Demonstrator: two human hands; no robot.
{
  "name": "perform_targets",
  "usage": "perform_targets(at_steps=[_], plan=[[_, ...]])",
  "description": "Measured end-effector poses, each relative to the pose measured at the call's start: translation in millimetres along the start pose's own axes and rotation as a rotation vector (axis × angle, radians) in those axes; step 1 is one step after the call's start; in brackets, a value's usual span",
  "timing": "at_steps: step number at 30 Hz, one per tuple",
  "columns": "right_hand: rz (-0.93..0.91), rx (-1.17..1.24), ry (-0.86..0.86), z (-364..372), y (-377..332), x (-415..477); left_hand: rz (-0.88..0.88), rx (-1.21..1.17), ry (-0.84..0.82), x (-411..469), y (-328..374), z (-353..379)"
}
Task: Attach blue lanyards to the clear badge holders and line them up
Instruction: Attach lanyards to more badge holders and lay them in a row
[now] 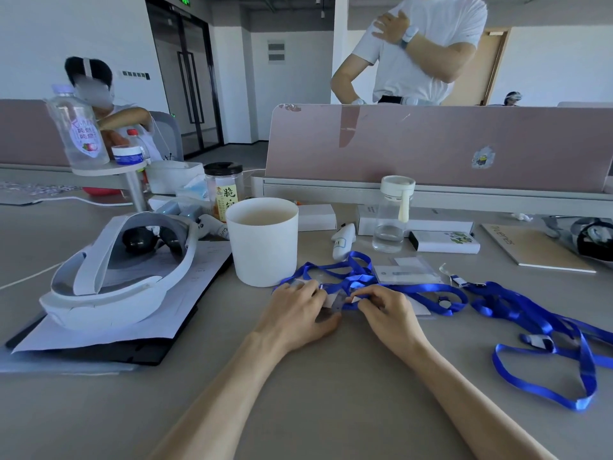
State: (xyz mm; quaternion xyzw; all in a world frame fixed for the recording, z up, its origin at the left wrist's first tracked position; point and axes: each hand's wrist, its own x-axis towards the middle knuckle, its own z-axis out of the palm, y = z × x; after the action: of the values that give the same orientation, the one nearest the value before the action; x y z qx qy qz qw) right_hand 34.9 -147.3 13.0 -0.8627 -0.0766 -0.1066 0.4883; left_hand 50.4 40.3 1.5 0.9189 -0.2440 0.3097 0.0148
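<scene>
Worktop point(331, 393), grey, seen from the worker's seat. Both forearms reach forward and meet near the middle.

Left grip point(300, 307): fingers curled over a clear holder point(335, 302), thumb below it, holding it down on the worktop. The holder is mostly covered; only a pale corner shows between the two grips.

Right grip point(386, 308): fingertips pinch the end of a blue lanyard point(428, 288) right at the holder's edge. I cannot tell whether the clip is through the slot; the fingers hide it.

That lanyard loops away behind both grips, in a tangle just in front of a white cup point(265, 247), and runs right to a round fitting.

A second holder point(408, 272) with a card inside lies flat just beyond the right grip, partly under the blue ribbon.

Loose lanyards point(544, 327) sprawl at the right, in wide loops towards the near edge, with metal clips showing here and there.

Left of the cup: a white headset point(112, 270) on papers over a dark board. Behind the cup: a jar point(224, 190) with a black lid. Further right: a clear bottle point(393, 217) with a white cap, white boxes, and a tan notebook point(530, 247).

A pink partition point(431, 144) backs the worktop. A person in a white T-shirt point(424, 48) stands behind it; another sits at far left.
</scene>
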Motion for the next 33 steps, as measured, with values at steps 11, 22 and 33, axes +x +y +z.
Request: perform_targets(at_steps=[11, 22, 33], plan=[[-0.075, 0.070, 0.019, -1.0, -4.6, -0.3, -0.288, -0.549, 0.357, -0.9, -2.8, -38.5], [-0.086, 0.336, -0.026, -3.3, -19.9, -2.0, -0.489, -1.040, 0.334, 6.3, 9.2, -48.1], [-0.085, 0.474, -0.011, -9.8, -21.3, -5.2, -0.725, -1.139, 0.410, 8.5, 3.8, -56.1]])
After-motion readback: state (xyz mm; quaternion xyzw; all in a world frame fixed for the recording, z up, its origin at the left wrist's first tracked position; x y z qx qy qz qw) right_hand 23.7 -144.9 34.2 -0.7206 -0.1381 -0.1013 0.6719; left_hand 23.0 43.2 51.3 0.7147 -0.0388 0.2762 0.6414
